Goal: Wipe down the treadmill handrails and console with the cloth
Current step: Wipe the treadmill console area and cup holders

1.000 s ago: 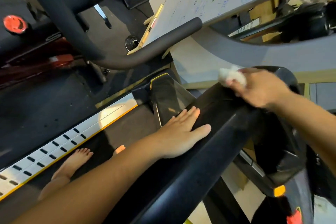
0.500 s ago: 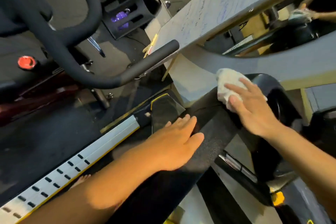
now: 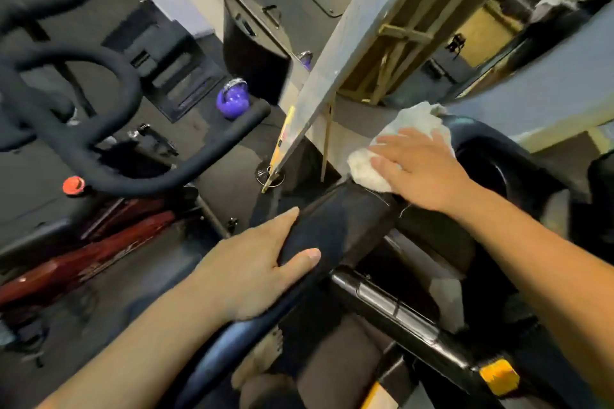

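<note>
Pretty cramped spot from where I'm watching. A leaning board [image 3: 349, 43] slants down right ahead, with its lower tip near the top end of the handrail [image 3: 335, 226], so it crowds the space just left of the cloth [image 3: 412, 126]. Off to the left there's an exercise bike handlebar [image 3: 109, 156], a red knob [image 3: 73, 185] below it and a purple kettlebell [image 3: 232, 103] on the floor behind. A bare foot [image 3: 262, 355] shows under the handrail, and there's a yellow cap [image 3: 498, 377] on the lower bar [image 3: 398, 312] at right.

The white cloth sits bunched at the upper end of the handrail, where it meets the glossy black housing [image 3: 491, 156]. The right hand [image 3: 422, 169] lies flat on it, fingers straight and spread, pressing down. The left hand [image 3: 252, 269] grips the handrail lower down, thumb hooked over the top, fingers down the far side.
</note>
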